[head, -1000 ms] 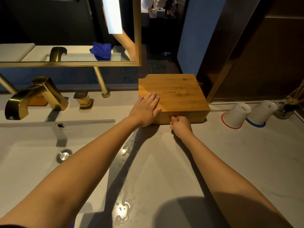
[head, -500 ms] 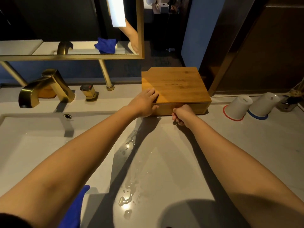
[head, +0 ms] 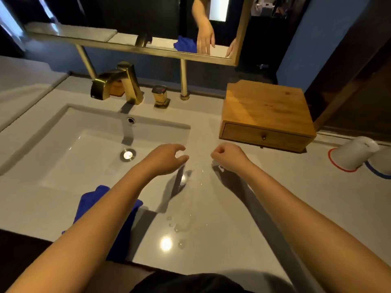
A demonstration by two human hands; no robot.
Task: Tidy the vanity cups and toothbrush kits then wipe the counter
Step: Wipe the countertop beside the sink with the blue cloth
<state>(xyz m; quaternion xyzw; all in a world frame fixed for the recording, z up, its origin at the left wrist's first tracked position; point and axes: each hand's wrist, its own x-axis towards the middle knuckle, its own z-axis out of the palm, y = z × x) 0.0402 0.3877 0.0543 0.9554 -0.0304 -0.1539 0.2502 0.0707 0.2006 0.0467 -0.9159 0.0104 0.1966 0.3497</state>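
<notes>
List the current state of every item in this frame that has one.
wooden box: drawer shut, nothing on top
cups: two, upside down on counter
blue cloth: crumpled at sink's front edge, under left forearm
faucet: off
counter: wet, droplets showing
left hand: empty, loosely open
right hand: empty, curled

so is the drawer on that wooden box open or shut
Shut. The drawer front sits flush with the face of the wooden box, its small knob showing, and neither hand touches it.
</notes>
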